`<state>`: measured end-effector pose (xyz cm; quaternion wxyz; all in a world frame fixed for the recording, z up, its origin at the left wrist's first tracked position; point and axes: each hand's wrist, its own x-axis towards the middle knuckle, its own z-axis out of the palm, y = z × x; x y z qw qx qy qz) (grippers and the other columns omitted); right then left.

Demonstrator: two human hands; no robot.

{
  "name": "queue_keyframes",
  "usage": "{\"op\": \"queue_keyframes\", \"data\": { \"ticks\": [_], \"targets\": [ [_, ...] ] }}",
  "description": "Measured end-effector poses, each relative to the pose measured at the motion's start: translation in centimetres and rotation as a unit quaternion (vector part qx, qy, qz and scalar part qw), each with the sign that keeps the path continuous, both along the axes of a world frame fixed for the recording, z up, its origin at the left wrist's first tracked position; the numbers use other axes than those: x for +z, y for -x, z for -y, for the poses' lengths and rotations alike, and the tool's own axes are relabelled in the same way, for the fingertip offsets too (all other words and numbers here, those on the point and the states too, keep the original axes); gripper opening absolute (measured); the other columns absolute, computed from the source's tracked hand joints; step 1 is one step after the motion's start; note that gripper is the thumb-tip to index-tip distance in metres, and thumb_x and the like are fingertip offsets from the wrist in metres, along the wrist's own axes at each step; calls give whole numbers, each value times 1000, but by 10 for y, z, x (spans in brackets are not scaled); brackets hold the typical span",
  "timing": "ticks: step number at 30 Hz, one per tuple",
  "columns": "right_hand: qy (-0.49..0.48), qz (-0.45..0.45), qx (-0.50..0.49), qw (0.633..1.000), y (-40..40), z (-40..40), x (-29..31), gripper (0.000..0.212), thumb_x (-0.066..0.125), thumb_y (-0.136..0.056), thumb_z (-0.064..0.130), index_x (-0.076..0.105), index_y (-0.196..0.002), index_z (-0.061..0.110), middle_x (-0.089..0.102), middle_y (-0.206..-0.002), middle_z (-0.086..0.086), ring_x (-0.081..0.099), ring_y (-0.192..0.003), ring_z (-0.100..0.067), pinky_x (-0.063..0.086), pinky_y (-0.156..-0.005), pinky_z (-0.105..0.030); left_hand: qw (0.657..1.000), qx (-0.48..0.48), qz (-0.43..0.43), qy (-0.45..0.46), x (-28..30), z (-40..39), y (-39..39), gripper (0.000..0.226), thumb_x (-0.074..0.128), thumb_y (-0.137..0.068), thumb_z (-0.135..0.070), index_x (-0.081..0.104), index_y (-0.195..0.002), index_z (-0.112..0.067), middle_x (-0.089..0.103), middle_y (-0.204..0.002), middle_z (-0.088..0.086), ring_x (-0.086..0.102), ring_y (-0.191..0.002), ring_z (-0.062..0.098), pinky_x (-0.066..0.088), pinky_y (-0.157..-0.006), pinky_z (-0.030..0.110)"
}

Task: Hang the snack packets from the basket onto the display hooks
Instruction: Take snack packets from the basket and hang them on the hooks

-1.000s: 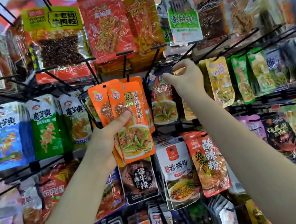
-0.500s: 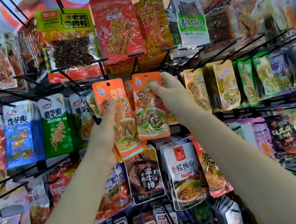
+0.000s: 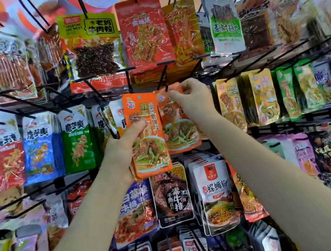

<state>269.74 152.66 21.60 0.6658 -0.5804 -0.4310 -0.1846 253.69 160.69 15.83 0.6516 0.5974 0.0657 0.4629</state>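
Head view: the right hand (image 3: 194, 99) pinches the top edge of an orange packet (image 3: 176, 123) at the tip of a black hook (image 3: 163, 78), apparently to line its hole up with the prong. The left hand (image 3: 121, 152) grips a spare packet (image 3: 148, 136) by its side, thumb on the front, keeping it ready. A yellow pack (image 3: 88, 29) above reads "老妈牛肉粒"; a white pack (image 3: 215, 191) below reads "螺蛳粉". No basket shows.

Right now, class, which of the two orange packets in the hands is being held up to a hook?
The orange packet pinched by the right hand; its top meets the hook, while the left hand's packet sits lower.
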Motion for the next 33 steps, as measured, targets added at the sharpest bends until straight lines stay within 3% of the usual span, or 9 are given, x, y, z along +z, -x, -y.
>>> {"op": "queue_keyframes", "data": {
  "ticks": [3, 5, 8, 13, 17, 21, 25, 30, 33],
  "targets": [
    [-84, 73, -68, 991, 8, 11, -6, 15, 65, -96, 26, 56, -94, 14, 51, -77, 5, 47, -65, -4, 35, -55, -16, 999, -23, 22, -12, 1, 0, -2, 50, 76, -71, -24, 67, -115, -2, 77, -86, 12, 76, -70, 28, 60, -56, 37],
    [-63, 76, -8, 995, 16, 18, -12, 27, 61, -99, 35, 60, -84, 11, 54, -69, 7, 49, -59, -1, 37, -55, -14, 999, -22, 28, -24, 0, 1, -4, 46, 75, -69, -24, 69, -110, -6, 78, -84, 9, 76, -69, 25, 59, -55, 37],
    [65, 75, 82, 992, 25, 15, -24, 36, 66, -94, 43, 65, -80, 10, 64, -68, -3, 59, -62, -10, 49, -61, -29, 999, -26, 12, -26, 2, 7, -8, 45, 76, -68, -28, 72, -109, -8, 78, -90, 12, 76, -75, 27, 61, -59, 39],
    [13, -13, 130, 991, 13, 13, -18, 10, 61, -100, 18, 65, -108, 14, 75, -103, -5, 72, -94, -23, 58, -88, -45, 999, 29, -43, 17, 3, -2, -7, 74, 78, -73, -62, 68, -119, -5, 76, -105, 15, 74, -87, 32, 61, -77, 47],
    [26, -62, 118, 991, 5, 14, -8, 20, 50, -106, 28, 64, -114, 16, 73, -107, -5, 70, -98, -23, 56, -93, -47, 999, -6, -49, -6, 4, -9, -1, 42, 49, -100, -33, 73, -99, 2, 75, -87, 22, 73, -70, 30, 63, -61, 37],
    [18, -64, 96, 993, 8, 7, 0, 29, 52, -104, 36, 67, -104, 12, 71, -106, -18, 69, -90, -29, 57, -84, -49, 999, -27, 12, -34, 3, -11, -1, 23, 53, -102, -21, 68, -107, -4, 76, -93, 17, 76, -75, 30, 63, -62, 43],
    [-4, -74, 85, 994, 5, -1, 4, 30, 57, -101, 35, 67, -98, 7, 70, -98, -23, 67, -81, -32, 56, -82, -58, 998, -30, 37, -37, 1, -12, 0, 32, 61, -95, -21, 63, -123, -4, 75, -101, 21, 76, -83, 35, 62, -64, 48],
    [-41, 3, -19, 999, -2, -4, 3, 17, 70, -93, 25, 60, -98, 12, 56, -80, 5, 51, -66, -7, 42, -60, -15, 998, 2, 35, -51, 1, -18, 2, 55, 79, -67, -30, 71, -118, -12, 75, -108, 16, 74, -94, 35, 60, -81, 55],
    [-102, 84, -92, 987, 9, 5, -3, 17, 68, -94, 24, 54, -93, 16, 50, -74, 7, 45, -60, -3, 37, -54, -14, 998, 10, 36, -47, 3, -20, 2, 46, 79, -65, -31, 74, -108, -16, 77, -102, 12, 75, -88, 31, 62, -78, 52]
  ]
}}
